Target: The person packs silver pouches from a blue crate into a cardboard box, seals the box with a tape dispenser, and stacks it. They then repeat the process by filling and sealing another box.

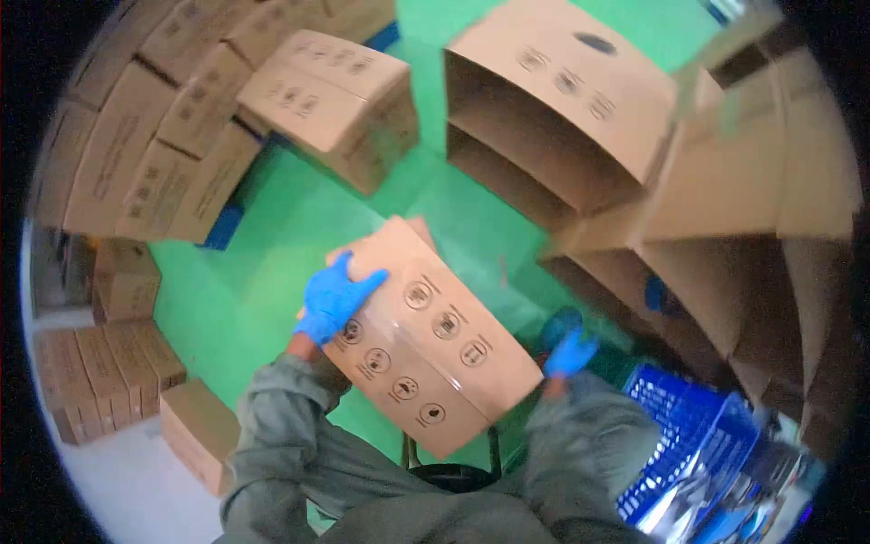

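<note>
A closed cardboard box (426,349) with printed round symbols and clear tape along its seam sits tilted in front of my lap. My left hand (335,295), in a blue glove, grips its upper left edge, with the thumb reaching over the printed face. Close to the box's right corner is my right hand (571,352), also gloved in blue and slightly blurred. Its fingers are apart and nothing shows in them. Whether it touches the corner is hard to tell. Part of a black stool (450,476) shows below the box.
Ahead stand another closed carton (331,100) and a large open carton (562,82). Open cartons (725,263) line the right side. A blue plastic basket (680,412) is at lower right, beside packaged items. Stacked cartons (127,163) fill the left, above a green floor (227,290).
</note>
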`<state>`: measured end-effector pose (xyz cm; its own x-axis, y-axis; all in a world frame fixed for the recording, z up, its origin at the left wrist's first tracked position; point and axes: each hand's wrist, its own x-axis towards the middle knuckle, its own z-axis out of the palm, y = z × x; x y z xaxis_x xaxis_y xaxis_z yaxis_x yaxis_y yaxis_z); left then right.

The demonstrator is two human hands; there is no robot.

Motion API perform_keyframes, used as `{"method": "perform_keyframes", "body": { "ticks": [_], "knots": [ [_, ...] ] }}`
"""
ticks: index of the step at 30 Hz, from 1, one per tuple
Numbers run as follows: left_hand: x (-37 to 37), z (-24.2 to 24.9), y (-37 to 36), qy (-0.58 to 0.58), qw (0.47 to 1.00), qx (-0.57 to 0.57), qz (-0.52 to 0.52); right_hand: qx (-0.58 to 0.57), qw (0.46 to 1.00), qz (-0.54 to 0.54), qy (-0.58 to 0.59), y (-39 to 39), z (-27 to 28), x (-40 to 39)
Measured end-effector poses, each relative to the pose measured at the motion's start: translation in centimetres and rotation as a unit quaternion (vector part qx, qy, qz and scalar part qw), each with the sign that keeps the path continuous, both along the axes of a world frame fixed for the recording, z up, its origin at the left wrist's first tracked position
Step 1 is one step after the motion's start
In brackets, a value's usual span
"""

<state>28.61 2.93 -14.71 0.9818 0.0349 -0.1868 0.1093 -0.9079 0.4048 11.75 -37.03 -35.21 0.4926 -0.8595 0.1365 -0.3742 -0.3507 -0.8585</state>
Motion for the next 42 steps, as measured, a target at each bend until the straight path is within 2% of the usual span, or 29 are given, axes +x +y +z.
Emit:
{"method": "perform_keyframes", "body": {
  "ticks": [1,2,4,5,9,12,15,17,18,19,21,22,23,24,25,26,28,29,31,32,33,34,35,36,38,39,41,42],
  "knots": [
    [0.7,0.4,0.1,0.149,0.987,-0.039,0.047,0.098,0.995,0.025,0.007,3.7,0.1,-1.3],
    [1.2,0.5,0.2,0.134,0.988,-0.041,0.063,0.167,0.985,0.043,0.020,6.8,1.3,-1.9],
    [1.1,0.2,0.5,0.122,0.992,-0.026,0.017,0.267,0.959,0.088,0.039,11.2,3.8,-2.4],
    [1.0,0.2,0.5,0.115,0.993,-0.023,0.028,0.308,0.944,0.111,0.047,12.5,5.4,-2.5],
    [2.2,2.0,0.3,0.099,0.994,0.038,-0.010,0.406,0.895,0.185,0.027,15.5,9.4,-0.3],
    [3.2,7.6,0.4,0.038,0.998,0.036,-0.041,0.471,0.855,0.216,-0.014,16.8,12.5,2.1],
    [5.9,16.4,1.0,-0.038,0.997,0.039,-0.062,0.542,0.803,0.234,-0.082,18.2,16.2,6.2],
    [9.9,20.5,2.1,-0.149,0.976,0.142,-0.073,0.592,0.753,0.247,-0.149,19.6,18.9,10.7],
    [12.5,23.4,2.5,-0.119,0.983,0.115,-0.082,0.614,0.726,0.256,-0.176,20.4,20.2,13.1],
    [16.3,22.9,4.0,-0.177,0.973,0.129,-0.072,0.635,0.696,0.267,-0.201,21.2,21.2,16.0],
    [22.3,22.8,6.1,-0.126,0.979,0.160,0.005,0.684,0.625,0.290,-0.240,22.8,21.7,24.0],
    [24.2,21.3,6.7,-0.125,0.978,0.165,-0.013,0.708,0.591,0.299,-0.244,23.6,21.0,28.3],
    [26.3,18.3,7.1,-0.185,0.970,0.151,-0.051,0.751,0.536,0.311,-0.229,24.4,18.4,33.0],
    [28.1,14.9,6.9,-0.241,0.957,0.133,-0.089,0.709,0.614,0.299,-0.175,25.7,18.0,35.2],
    [28.8,13.3,6.1,-0.158,0.972,0.129,-0.121,0.665,0.681,0.285,-0.110,27.1,17.7,37.3],
    [29.4,11.8,5.2,-0.073,0.978,0.123,-0.149,0.636,0.718,0.281,-0.036,27.9,18.8,37.8],
    [29.4,13.1,4.3,-0.196,0.967,0.160,-0.033,0.622,0.694,0.363,-0.023,28.8,19.9,38.1],
    [30.8,13.3,4.5,-0.173,0.971,0.163,-0.034,0.621,0.697,0.358,-0.026,28.0,19.8,38.7],
    [31.8,13.1,4.7,-0.177,0.970,0.158,-0.050,0.438,0.725,0.531,0.008,27.1,19.1,38.2],
    [31.3,12.8,5.2,-0.185,0.968,0.161,-0.058,0.449,0.721,0.527,0.015,26.4,18.9,37.2],
    [31.3,12.9,5.2,-0.188,0.968,0.156,-0.060,0.256,0.775,0.567,0.111,24.4,21.0,36.7],
    [31.4,13.1,5.1,-0.192,0.967,0.157,-0.064,0.045,0.791,0.575,0.201,21.9,23.2,36.3],
    [31.1,13.3,5.0,-0.185,0.968,0.158,-0.060,-0.136,0.835,0.511,0.152,19.4,25.6,34.7],
    [30.8,13.4,4.8,-0.180,0.970,0.155,-0.056,-0.314,0.844,0.424,0.098,16.8,27.2,33.1],
    [30.2,13.4,4.4,-0.195,0.968,0.148,-0.055,-0.507,0.839,0.194,0.047,11.4,28.6,31.4],
    [30.0,13.5,4.6,-0.207,0.965,0.151,-0.050,-0.519,0.835,0.179,0.046,7.8,28.0,31.2],
    [31.0,11.7,7.1,-0.230,0.969,-0.039,-0.075,-0.573,0.775,0.100,0.248,1.8,25.1,32.2],
    [30.1,10.2,6.9,-0.286,0.954,-0.077,-0.052,-0.575,0.779,0.078,0.239,0.9,24.7,32.5]
  ]
}}
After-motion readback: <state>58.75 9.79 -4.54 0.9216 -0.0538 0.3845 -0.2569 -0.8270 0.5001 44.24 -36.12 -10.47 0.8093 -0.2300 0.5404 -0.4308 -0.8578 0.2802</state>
